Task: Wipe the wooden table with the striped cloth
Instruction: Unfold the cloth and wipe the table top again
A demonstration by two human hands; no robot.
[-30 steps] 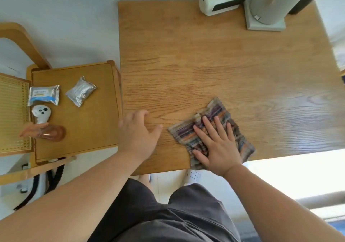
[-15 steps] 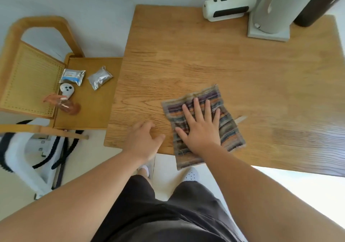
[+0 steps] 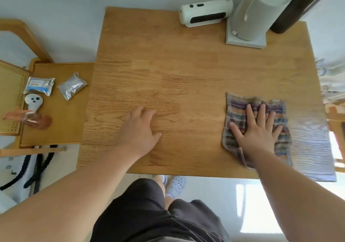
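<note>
My right hand (image 3: 257, 135) lies flat on the striped cloth (image 3: 237, 109), all 5 fingers straight and spread, pressing it onto the wooden table (image 3: 177, 70) near the edge closest to me. Cloth shows past my fingertips and on both sides of them. My left hand (image 3: 140, 131) rests on bare wood well left of those fingers, relaxed, holding nothing. Far beyond my fingertips stand a white device (image 3: 205, 15) and a paper roll holder (image 3: 250, 18).

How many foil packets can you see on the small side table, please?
2. A blue-labelled packet lies at the far left of the side table; a plain silver packet lies just right of it, apart. I see nothing there that could hide another.
</note>
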